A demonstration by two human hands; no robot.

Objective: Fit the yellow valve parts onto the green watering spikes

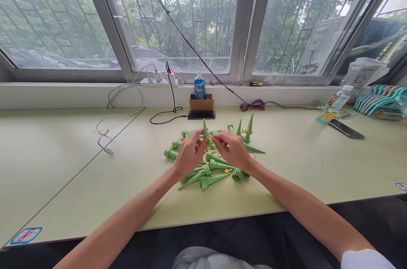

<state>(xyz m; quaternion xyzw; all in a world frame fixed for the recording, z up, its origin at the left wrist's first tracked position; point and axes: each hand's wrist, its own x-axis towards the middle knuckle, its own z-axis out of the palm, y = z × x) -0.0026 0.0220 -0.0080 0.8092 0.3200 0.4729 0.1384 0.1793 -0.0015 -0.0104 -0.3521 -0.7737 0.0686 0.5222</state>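
My left hand point(190, 152) is closed around a green plastic watering spike point(205, 128), its pointed end upward. Close beside it, my right hand point(234, 149) has its fingertips pinched together near the spike's lower part. What those fingers hold is too small and too covered to make out. Below and around both hands lies a loose pile of green watering spikes point(219, 178), most on their sides with hollow, collared ends showing. Small yellow valve-like pieces point(228, 171) are scattered among them. Behind my right hand, a few spikes point(251, 122) stand upright.
A phone point(201, 115) on a cable leans by a small cardboard box point(210, 103) with a blue bottle point(199, 87). A white cable point(106, 147) lies left. To the right are another bottle point(335, 104), a dark phone point(346, 129) and hangers point(375, 101). Windows line the back.
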